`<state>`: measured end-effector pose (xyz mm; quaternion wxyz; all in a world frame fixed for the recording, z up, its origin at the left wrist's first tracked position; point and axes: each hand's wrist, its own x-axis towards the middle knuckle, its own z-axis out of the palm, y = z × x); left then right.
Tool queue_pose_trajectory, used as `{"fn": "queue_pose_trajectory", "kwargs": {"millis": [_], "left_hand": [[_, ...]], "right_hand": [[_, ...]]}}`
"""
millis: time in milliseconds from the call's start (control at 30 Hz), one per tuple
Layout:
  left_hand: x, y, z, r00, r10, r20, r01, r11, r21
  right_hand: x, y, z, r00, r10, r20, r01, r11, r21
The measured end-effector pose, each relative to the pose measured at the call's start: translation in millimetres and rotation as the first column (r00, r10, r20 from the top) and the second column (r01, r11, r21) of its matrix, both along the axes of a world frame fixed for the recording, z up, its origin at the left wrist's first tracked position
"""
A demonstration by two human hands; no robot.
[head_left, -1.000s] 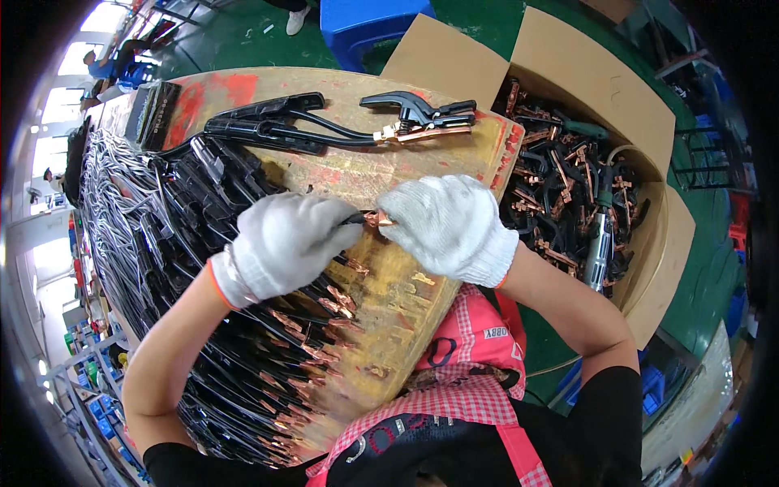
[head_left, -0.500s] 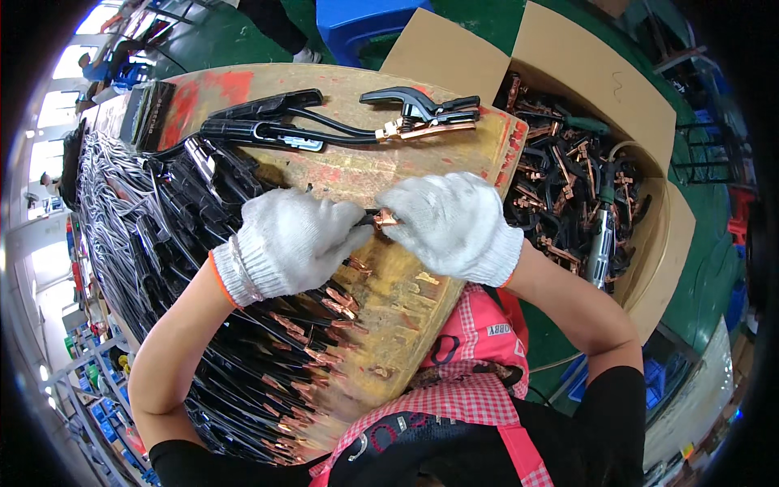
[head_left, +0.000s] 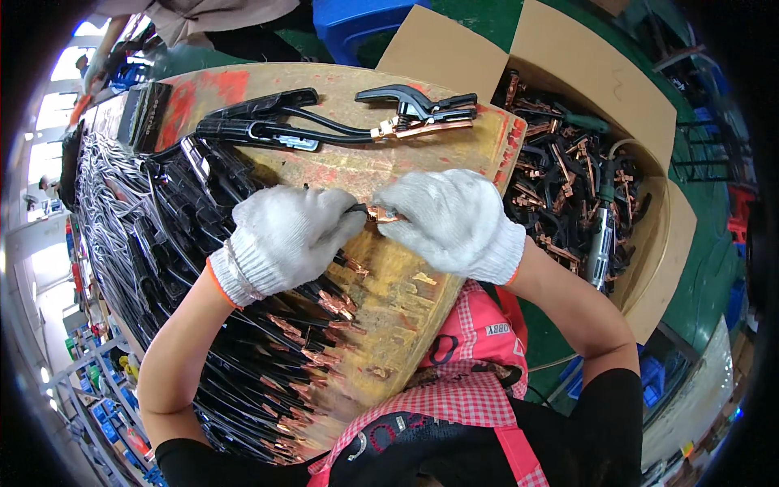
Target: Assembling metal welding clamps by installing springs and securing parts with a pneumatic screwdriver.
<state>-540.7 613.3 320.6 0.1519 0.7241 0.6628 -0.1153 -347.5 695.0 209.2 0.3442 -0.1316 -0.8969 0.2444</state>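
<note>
Left hand (head_left: pixel 296 235): white-gloved, we pinch a black cable (head_left: pixel 357 209) near its end between thumb and fingers.
Right hand (head_left: pixel 442 219): gloved too, we grip a copper-coloured piece (head_left: pixel 380 214), partly hidden by our fingers.
Between the hands: the copper-coloured piece meets the cable above our worn worktable (head_left: pixel 393 316); how they join, we cannot tell.
Beyond our hands: a black-and-copper clamp (head_left: pixel 422 116) lies beside a black handle (head_left: pixel 235 130).
Cable pile (head_left: pixel 235 349): bare copper ends (head_left: pixel 334 302) point our right.
Carton (head_left: pixel 600 57): at our right, clamp parts (head_left: pixel 552 166) surround a silver power tool (head_left: pixel 599 252).
</note>
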Motion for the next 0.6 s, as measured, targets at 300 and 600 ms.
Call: {"fn": "queue_pose_trajectory", "kwargs": {"millis": [300, 600], "left_hand": [[-8, -8, -1, 0.981, -0.15, 0.122, 0.151, 0.989, 0.002], [-8, -3, -1, 0.967, -0.157, 0.201, 0.179, 0.98, -0.092]], "right_hand": [[-1, -4, -3, 1.0, -0.003, -0.006, 0.003, 0.998, 0.065], [4, -7, -7, 1.0, -0.008, 0.001, 0.007, 0.977, 0.214]]}}
